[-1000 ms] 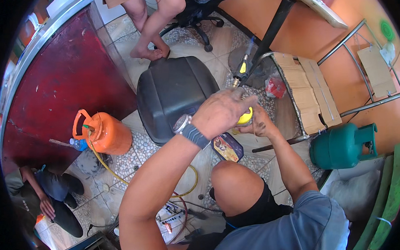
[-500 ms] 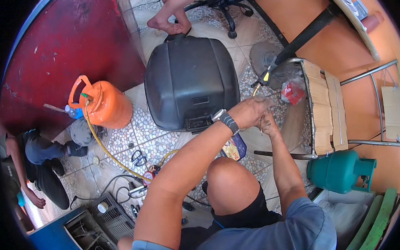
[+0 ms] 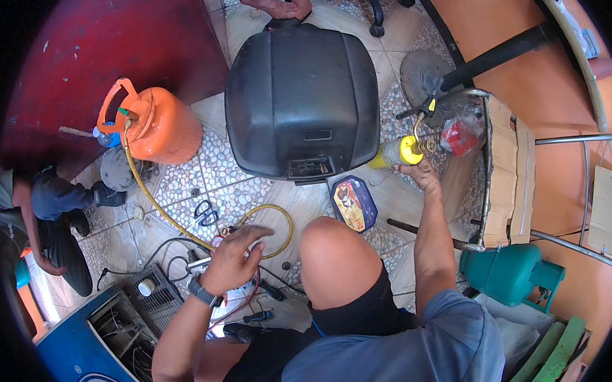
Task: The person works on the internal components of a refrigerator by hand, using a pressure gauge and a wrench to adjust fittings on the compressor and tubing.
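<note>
My right hand (image 3: 423,175) is closed on the lower side of a gas torch, whose yellow canister (image 3: 401,152) lies roughly level beside the black case's front right corner. The torch's brass fitting and bent nozzle (image 3: 419,124) point away from me, near a bag with something red. My left hand (image 3: 239,257) is empty, its fingers apart, above the floor by my left knee. Near it are a yellow hose (image 3: 288,222), black scissors (image 3: 205,213) and a partly covered gauge set. A dark octagonal tub (image 3: 354,204) with a printed lid sits between the case and my right knee.
The large black case (image 3: 302,102) stands ahead. An orange gas cylinder (image 3: 163,125) with the yellow hose is at left. An opened blue appliance (image 3: 87,337) lies lower left. A metal-framed chair (image 3: 506,168) and a green cylinder (image 3: 504,271) are at right. Other people's legs show far and left.
My hands were together near the nozzle and have parted. The left moved down and left to the gauge hoses. The right now shows the yellow canister. The whole view has shifted slightly.
</note>
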The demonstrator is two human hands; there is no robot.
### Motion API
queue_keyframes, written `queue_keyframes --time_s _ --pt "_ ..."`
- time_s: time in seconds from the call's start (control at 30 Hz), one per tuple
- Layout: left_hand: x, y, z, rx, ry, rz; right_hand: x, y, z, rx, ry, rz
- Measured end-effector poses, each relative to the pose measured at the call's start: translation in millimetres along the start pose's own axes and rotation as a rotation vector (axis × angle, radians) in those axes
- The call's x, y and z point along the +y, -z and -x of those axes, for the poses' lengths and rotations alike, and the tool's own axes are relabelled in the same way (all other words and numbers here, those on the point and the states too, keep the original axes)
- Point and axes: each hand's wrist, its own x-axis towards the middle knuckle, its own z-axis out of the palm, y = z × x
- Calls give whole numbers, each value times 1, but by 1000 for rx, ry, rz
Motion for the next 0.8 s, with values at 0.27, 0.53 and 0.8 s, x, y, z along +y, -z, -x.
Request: queue_keyframes --time_s 0.27,0.53,0.8 --pt "11 12 101 175 264 28 -25 -43 6 139 142 607" --pt "64 41 137 398 399 47 -6 -150 89 -128 81 1109" --pt "84 34 174 522 348 40 44 -272 13 -484 400 1440"
